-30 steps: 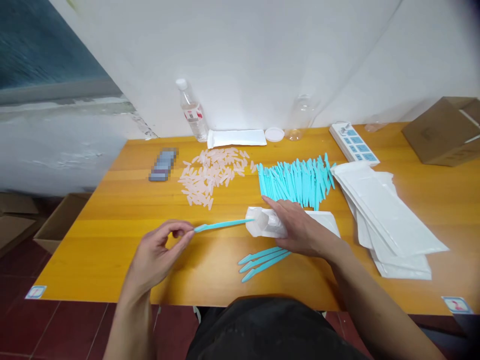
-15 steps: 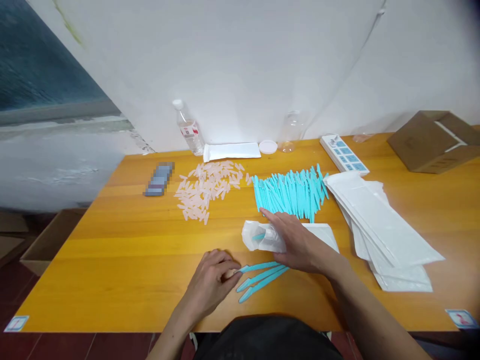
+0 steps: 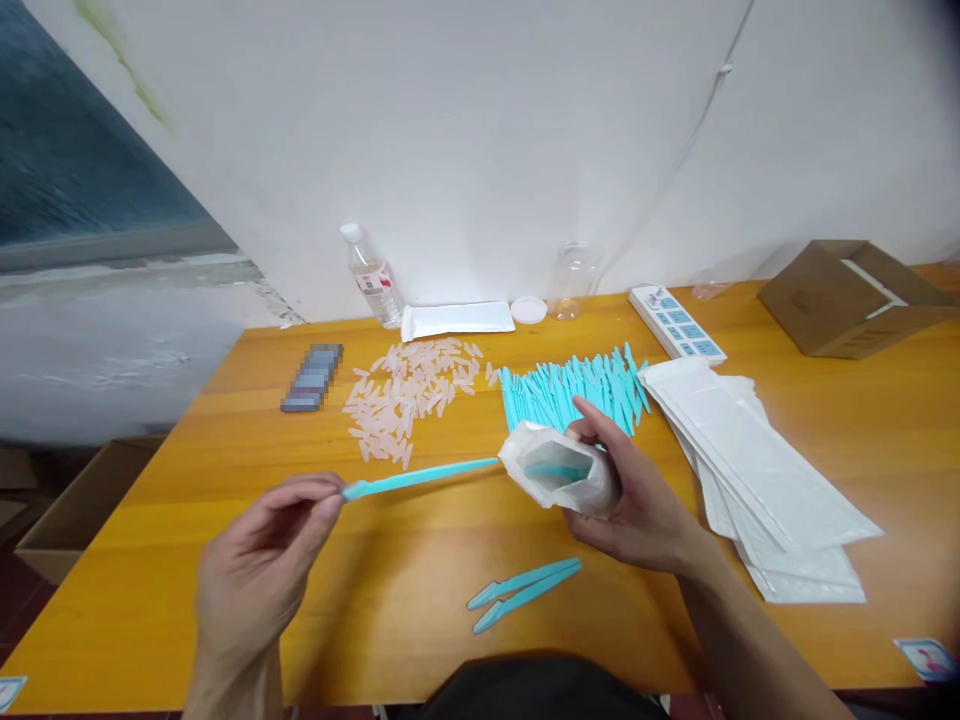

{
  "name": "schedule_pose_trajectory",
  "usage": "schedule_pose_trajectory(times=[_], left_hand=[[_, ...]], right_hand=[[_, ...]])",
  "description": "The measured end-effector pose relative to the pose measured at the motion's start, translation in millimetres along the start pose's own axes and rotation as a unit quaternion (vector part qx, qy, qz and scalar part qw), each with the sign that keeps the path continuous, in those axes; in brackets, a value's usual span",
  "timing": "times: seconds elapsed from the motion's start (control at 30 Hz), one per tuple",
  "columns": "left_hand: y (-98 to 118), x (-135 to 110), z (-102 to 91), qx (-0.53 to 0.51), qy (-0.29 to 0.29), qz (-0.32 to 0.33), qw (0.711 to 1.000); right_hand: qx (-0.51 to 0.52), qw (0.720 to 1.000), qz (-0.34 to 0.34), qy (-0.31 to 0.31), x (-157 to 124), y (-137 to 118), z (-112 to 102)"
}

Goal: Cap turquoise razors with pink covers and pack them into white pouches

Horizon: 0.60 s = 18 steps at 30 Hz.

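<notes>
Between the thumb and fingers of my left hand [image 3: 270, 560] is one end of a turquoise eyebrow razor [image 3: 420, 480]. Its far tip points right, close to the mouth of a white pouch [image 3: 611, 485]. My right hand [image 3: 637, 490] is wrapped round that pouch and holds its mouth open towards the left. Something turquoise shows inside. Two more loose razors [image 3: 525, 590] lie on the table below the pouch. Behind my right hand is a pile of turquoise razors [image 3: 570, 385], and left of it are scattered small pale pink blade covers [image 3: 412, 385].
White flat pouches [image 3: 765, 460] lie stacked at right, near a white box with blue print [image 3: 679, 325] and a cardboard box [image 3: 847, 300]. Along the wall stand a bottle [image 3: 375, 285], a clear jar [image 3: 574, 280], a round lid [image 3: 529, 310] and a white packet [image 3: 457, 320]. A blurred phone-like object [image 3: 311, 378] lies left.
My left hand has picked one razor off the table and moved left and up with it. My right hand has raised the pouch, its mouth now wider. Two razors remain where three lay.
</notes>
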<state>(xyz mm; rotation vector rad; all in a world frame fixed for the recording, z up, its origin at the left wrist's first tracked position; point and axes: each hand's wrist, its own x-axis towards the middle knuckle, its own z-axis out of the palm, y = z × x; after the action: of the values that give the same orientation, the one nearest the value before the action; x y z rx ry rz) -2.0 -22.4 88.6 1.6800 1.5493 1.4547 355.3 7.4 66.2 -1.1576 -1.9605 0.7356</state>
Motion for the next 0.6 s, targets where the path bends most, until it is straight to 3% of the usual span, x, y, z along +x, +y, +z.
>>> schedule_pose_trajectory(times=[0.07, 0.2, 0.3, 0.37, 0.47, 0.53, 0.6], left_hand=[[28, 14, 1.9, -0.008, 0.016, 0.069, 0.997], [78, 36, 43.7, 0.049, -0.162, 0.229, 0.959], [90, 41, 77.2, 0.079, -0.256, 0.310, 0.912], [82, 37, 86.2, 0.059, -0.228, 0.301, 0.924], [56, 17, 81.0, 0.032, -0.114, 0.195, 0.974], [37, -3, 73.9, 0.058, -0.165, 0.130, 0.976], [21, -24, 69.6, 0.112, -0.291, 0.093, 0.946]], right_hand=[[0.017, 0.999, -0.009, 0.025, -3, -1, -1], [0.007, 1.000, -0.025, 0.011, -5, -2, 1], [-0.003, 0.999, -0.054, 0.001, -6, -1, 3], [0.000, 0.998, -0.063, 0.005, -7, 0, 3], [0.017, 0.998, -0.059, 0.020, -7, 2, -1], [0.019, 0.998, -0.054, 0.021, -8, 4, -3], [0.007, 0.999, -0.045, 0.006, -7, 5, -4]])
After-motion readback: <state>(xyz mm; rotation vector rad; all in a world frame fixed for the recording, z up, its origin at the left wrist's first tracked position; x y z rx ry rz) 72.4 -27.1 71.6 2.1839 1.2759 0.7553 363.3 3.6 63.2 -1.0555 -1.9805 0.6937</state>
